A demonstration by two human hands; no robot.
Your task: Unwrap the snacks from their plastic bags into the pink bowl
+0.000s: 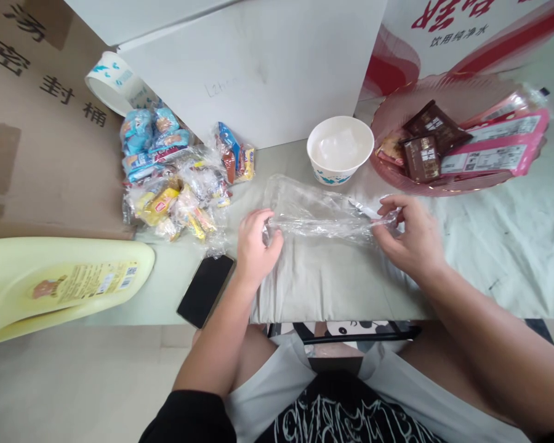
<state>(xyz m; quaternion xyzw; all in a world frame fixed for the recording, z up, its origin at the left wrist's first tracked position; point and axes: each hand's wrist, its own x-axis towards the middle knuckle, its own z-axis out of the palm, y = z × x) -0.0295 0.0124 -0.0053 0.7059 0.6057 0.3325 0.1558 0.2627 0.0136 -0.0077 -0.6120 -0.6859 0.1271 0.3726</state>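
Observation:
A clear plastic bag (318,215) lies stretched sideways over the cloth-covered table between my hands. Its left end is pinched by my left hand (258,243), fingers curled toward the thumb. My right hand (410,234) grips the bag's right end between thumb and fingers. Just behind the bag stands a white paper bowl (339,147) with a blue leaf print. Left of my left hand is a pile of small wrapped snacks (170,178), some in clear bags. Two snack packets (234,154) sit against the white box.
A pink ribbed bowl (447,184) at the right holds brown packets and pink packages. A phone (206,290) lies by my left forearm. White (258,74) and brown (50,154) boxes stand behind and left. A yellow plastic object (69,283) juts over the left edge.

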